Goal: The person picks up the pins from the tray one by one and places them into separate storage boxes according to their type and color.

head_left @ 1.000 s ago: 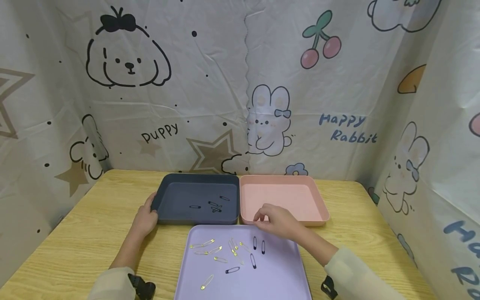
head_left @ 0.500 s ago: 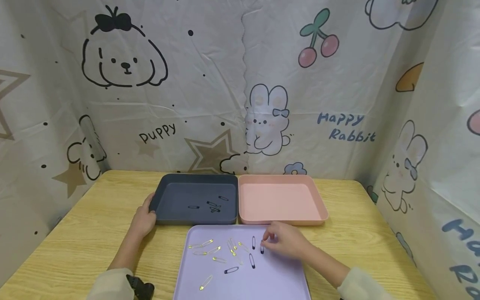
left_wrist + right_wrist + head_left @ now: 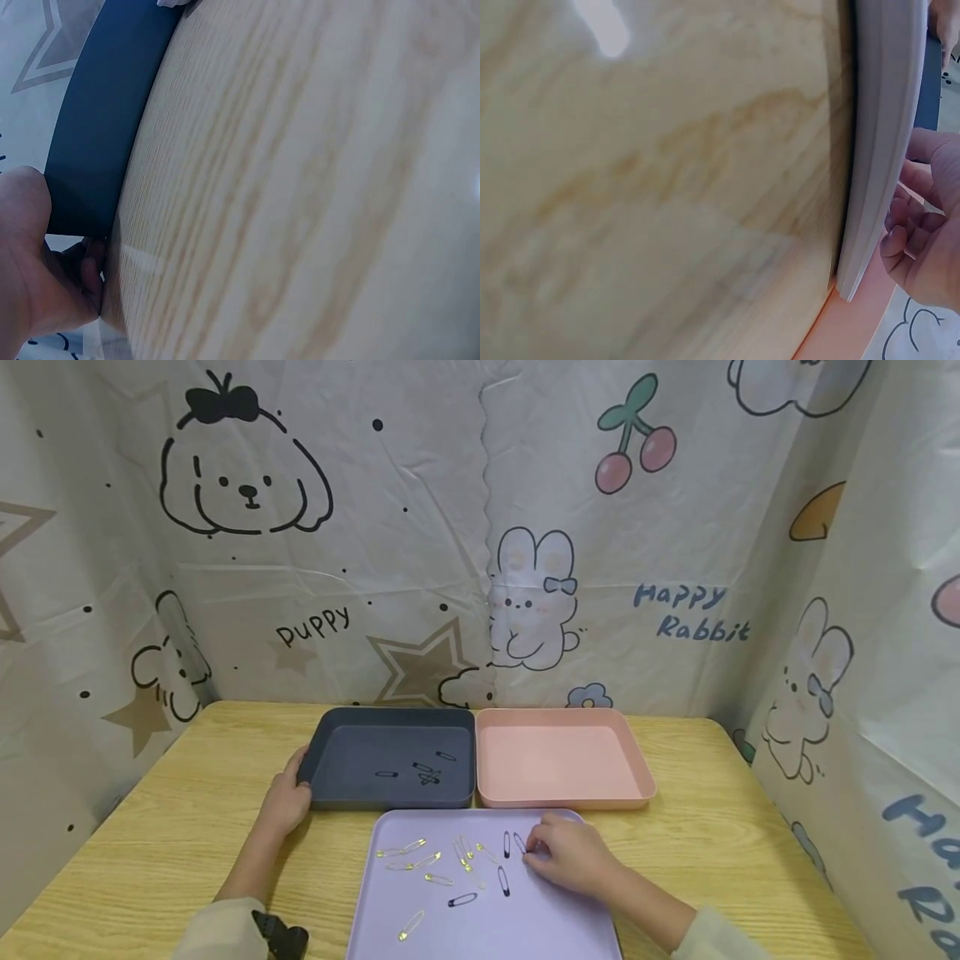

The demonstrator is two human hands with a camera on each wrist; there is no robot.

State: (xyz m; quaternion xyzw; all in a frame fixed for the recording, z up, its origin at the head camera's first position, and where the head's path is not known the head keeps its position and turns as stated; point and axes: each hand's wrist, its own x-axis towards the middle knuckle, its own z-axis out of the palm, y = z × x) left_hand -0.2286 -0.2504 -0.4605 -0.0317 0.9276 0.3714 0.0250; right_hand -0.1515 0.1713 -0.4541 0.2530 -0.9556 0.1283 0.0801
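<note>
My left hand [image 3: 287, 797] holds the left front corner of the dark blue-grey tray [image 3: 352, 800]. In the left wrist view its thumb lies against the tray wall [image 3: 94, 127] and its fingers bend in at the end. Several black safety pins [image 3: 426, 774] lie in that tray. Over the right part of the lilac tray [image 3: 547, 918], my right hand [image 3: 573, 856] pinches the lower end of a black safety pin [image 3: 519, 842], now tilted. Beside it lie black safety pins [image 3: 504, 882] and, to the left, several gold safety pins [image 3: 412, 925]. In the right wrist view, the tray's wall hides the fingertips.
A pink tray [image 3: 566, 760] stands behind the lilac one, against the dark tray's right side, with nothing in it. All rest on a wooden table [image 3: 705, 827]. A printed cloth [image 3: 420, 527] hangs at the back and sides.
My right hand has come from the pink tray's front edge down to the lilac tray and taken hold of a black safety pin, which has tilted. The left hand stays on the dark tray.
</note>
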